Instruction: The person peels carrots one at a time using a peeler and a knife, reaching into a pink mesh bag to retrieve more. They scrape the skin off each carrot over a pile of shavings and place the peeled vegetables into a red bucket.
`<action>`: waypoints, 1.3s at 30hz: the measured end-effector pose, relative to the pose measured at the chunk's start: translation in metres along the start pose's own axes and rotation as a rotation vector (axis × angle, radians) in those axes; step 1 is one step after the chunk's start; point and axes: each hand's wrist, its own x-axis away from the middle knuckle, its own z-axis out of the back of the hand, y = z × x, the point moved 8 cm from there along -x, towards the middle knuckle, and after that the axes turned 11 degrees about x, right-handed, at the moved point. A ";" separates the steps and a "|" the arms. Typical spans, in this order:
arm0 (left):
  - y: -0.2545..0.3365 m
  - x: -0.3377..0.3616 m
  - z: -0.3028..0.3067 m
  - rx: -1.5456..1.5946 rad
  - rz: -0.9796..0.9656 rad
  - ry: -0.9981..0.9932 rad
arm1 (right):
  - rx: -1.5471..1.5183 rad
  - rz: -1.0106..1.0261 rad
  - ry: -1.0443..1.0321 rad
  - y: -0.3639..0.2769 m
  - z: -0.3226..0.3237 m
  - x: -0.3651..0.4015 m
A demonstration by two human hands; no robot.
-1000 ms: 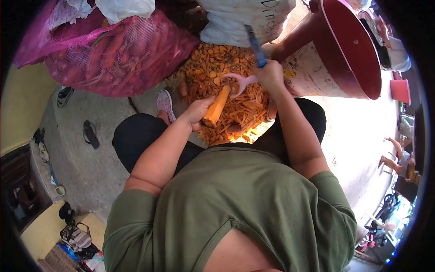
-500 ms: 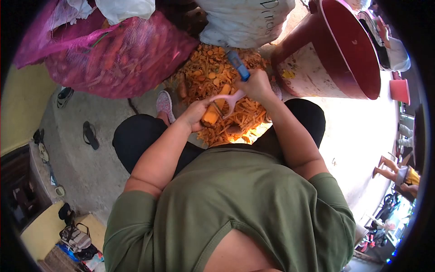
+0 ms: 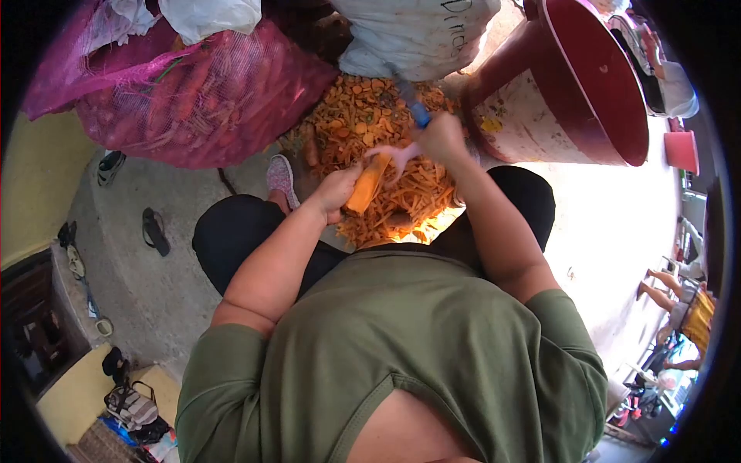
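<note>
My left hand (image 3: 337, 193) is closed round an orange carrot (image 3: 365, 189), which tilts over a heap of orange peelings (image 3: 417, 202). In my right hand (image 3: 443, 140) is a peeler with a blue handle (image 3: 419, 114) and a pale pink Y-shaped head (image 3: 399, 155). The peeler is blurred by motion, and its head lies beside the upper end of the carrot; whether they touch I cannot tell. Round orange slices and strips cover the ground beneath both hands.
A pink mesh sack (image 3: 208, 100) full of carrots lies at upper left. A white sack (image 3: 417, 38) stands beyond the peelings, and a large dark red bucket (image 3: 563, 85) leans at the right. A sandal (image 3: 155, 231) rests on the floor. A person (image 3: 695, 316) is at far right.
My right hand and the peeler have moved slightly up, and the peeler's head has shifted from across the carrot toward its upper end. At far right the person has changed posture.
</note>
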 end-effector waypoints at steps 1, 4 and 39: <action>0.000 -0.001 0.001 -0.028 0.001 -0.020 | 0.021 -0.096 0.069 0.025 0.008 -0.015; 0.002 0.001 0.002 -0.083 0.020 -0.028 | -0.028 -0.226 0.127 0.041 0.029 -0.019; 0.034 -0.019 -0.008 -0.902 -0.286 0.159 | 0.572 0.270 -0.151 -0.014 -0.014 0.091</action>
